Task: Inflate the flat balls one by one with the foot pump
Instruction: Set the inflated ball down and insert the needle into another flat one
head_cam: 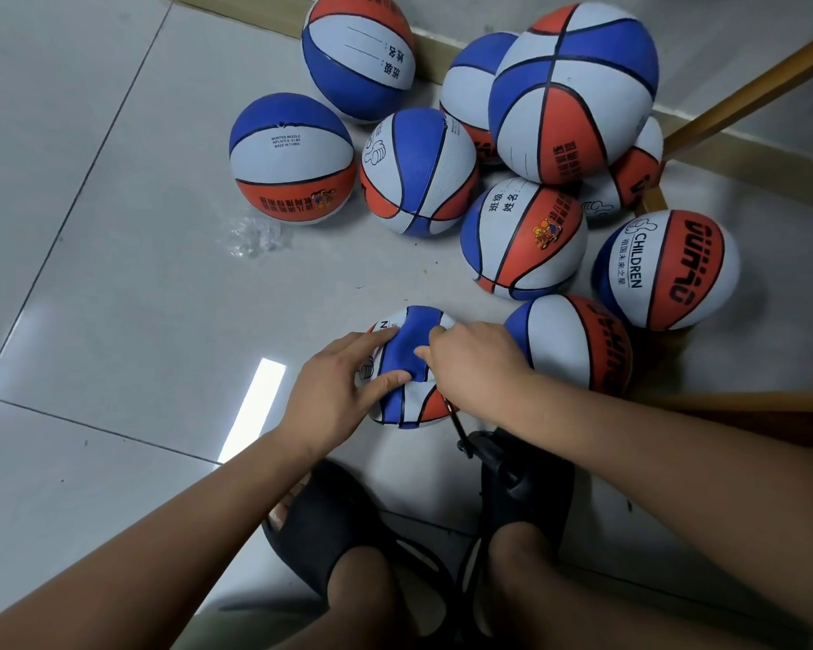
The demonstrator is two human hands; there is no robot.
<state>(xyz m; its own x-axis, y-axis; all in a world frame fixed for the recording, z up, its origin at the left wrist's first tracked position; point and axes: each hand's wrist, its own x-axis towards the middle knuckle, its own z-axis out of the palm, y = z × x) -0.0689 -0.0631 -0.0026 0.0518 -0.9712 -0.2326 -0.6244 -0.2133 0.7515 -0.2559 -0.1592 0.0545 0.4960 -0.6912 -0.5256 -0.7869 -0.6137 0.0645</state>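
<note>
Flat ball (407, 356): dented, on the tiled floor just ahead of the feet, between both hands. Left hand (334, 391): fingers spread straight, pressing the ball's left side. Right hand (475, 363): fingers curled over its upper right, the nearer hand to the hose (456, 424) rising from the foot pump (512, 471); whether they pinch the needle cannot be told.

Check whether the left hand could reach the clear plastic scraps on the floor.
Probably yes: the left hand rests on the flat ball, and only bare tile lies between it and the plastic scraps.
</note>
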